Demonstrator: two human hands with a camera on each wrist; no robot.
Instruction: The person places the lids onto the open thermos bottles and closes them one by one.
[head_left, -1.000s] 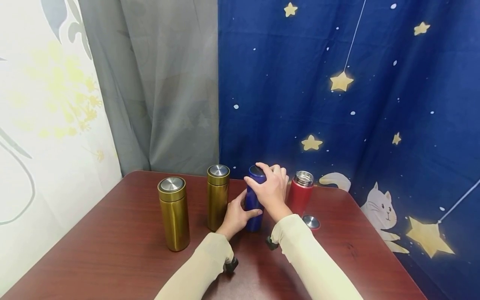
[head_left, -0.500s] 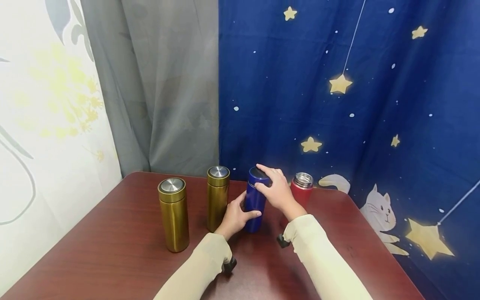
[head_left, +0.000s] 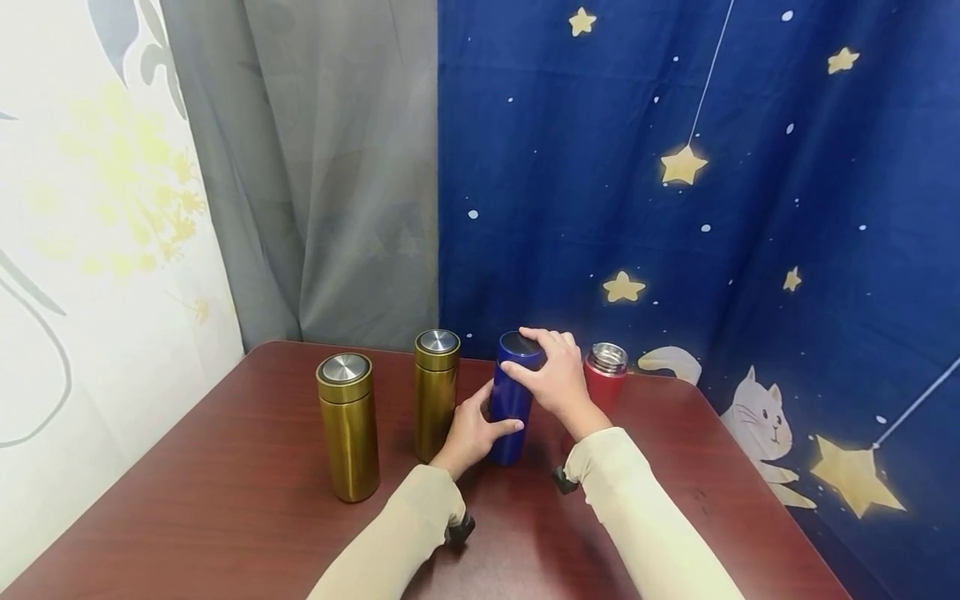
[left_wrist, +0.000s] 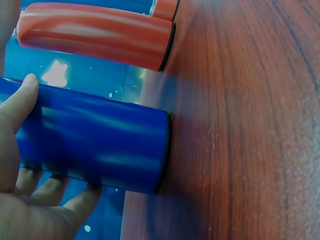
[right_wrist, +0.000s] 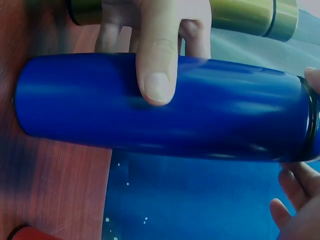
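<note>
A blue vacuum flask (head_left: pixel 512 404) stands upright on the table between both hands. My left hand (head_left: pixel 471 435) grips its body low down, thumb across the near side and fingers behind, as the left wrist view of the blue flask (left_wrist: pixel 95 135) shows. My right hand (head_left: pixel 557 379) holds the flask's lid (head_left: pixel 517 342) from above, thumb at the near side and fingers over the top. In the right wrist view, a dark ring (right_wrist: pixel 309 115) shows where lid and body meet. Just right of this hand stands a red flask (head_left: pixel 604 385) with its steel mouth uncovered.
Two gold flasks with lids, one near the left hand (head_left: pixel 435 396) and one farther left (head_left: pixel 349 429), stand on the reddish-brown table (head_left: pixel 247 500). A small red piece (left_wrist: pixel 166 9) rests beside the red flask. Curtains (head_left: pixel 570 167) hang behind the table.
My right hand has shifted right and turned about the lid, its thumb now lower on the near side. The right forearm now hides the loose red lid. My left hand stays put.
</note>
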